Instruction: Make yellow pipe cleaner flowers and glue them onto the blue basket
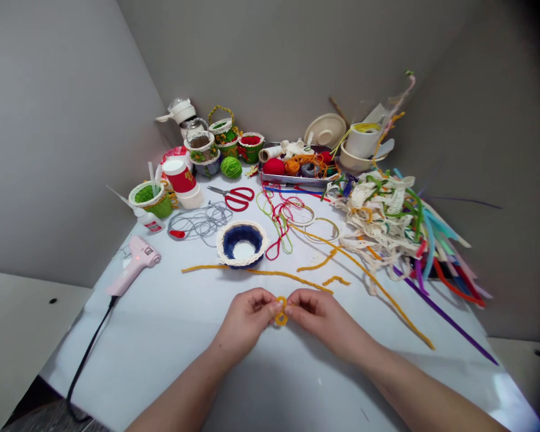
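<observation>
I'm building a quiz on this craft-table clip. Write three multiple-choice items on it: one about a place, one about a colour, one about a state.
1. Where does the glue gun lie?
A. left of the blue cup
B. in the metal tray
C. on the lace pile

2. What colour are the handles of the scissors?
A. green
B. red
C. black

3. What are both hands doing?
A. resting flat on the table
B. pinching a small yellow loop
C. lifting the scissors

Answers:
1 A: it lies near the table's left edge, left of the blue cup.
2 B: both handles are red.
3 B: left hand and right hand pinch the yellow loop between them.
</observation>
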A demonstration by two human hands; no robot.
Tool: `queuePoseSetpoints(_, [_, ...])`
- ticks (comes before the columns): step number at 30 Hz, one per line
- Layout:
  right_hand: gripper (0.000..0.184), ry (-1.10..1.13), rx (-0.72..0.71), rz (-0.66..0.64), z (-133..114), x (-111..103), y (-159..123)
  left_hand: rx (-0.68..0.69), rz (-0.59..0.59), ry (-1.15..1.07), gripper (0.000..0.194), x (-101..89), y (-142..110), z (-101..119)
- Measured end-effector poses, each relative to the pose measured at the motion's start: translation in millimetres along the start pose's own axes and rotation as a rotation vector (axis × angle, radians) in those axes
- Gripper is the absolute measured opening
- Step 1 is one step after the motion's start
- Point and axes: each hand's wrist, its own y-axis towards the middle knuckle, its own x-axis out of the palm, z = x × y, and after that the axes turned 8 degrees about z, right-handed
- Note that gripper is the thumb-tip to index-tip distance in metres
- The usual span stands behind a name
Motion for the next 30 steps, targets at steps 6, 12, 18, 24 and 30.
queuePoseSetpoints(6, [0.029, -0.064, 0.015, -0.078, 0.0, -0.3, -2.6, 0.190, 0.010, 0.221, 0.015, 0.3, -3.7, -0.2])
queuePoseSetpoints(12, [0.030, 0.029, 0.033, -0.027, 4.7, -5.0, 3.1, 0.048, 0.034, -0.019, 0.021, 3.9, -1.7, -2.1])
queuePoseSetpoints(18, [0.034, 0.091, 0.039, 0.086, 4.6, -3.9, 5.3, 0.002, 0.087, -0.243, 0.035, 9.6, -0.1, -6.4])
queuePoseSetpoints(24, [0.047, 0.061, 0.008, 0.098, 0.4, -6.0, 3.6, 0.000, 0.161, -0.272, 0.026, 12.2, 0.9, -11.9])
queuePoseSetpoints(30, [0.037, 0.045, -0.062, 0.140, 0.8, -7.9, 6.3, -0.021, 0.112, -0.258, 0.024, 10.6, 0.1, -7.9])
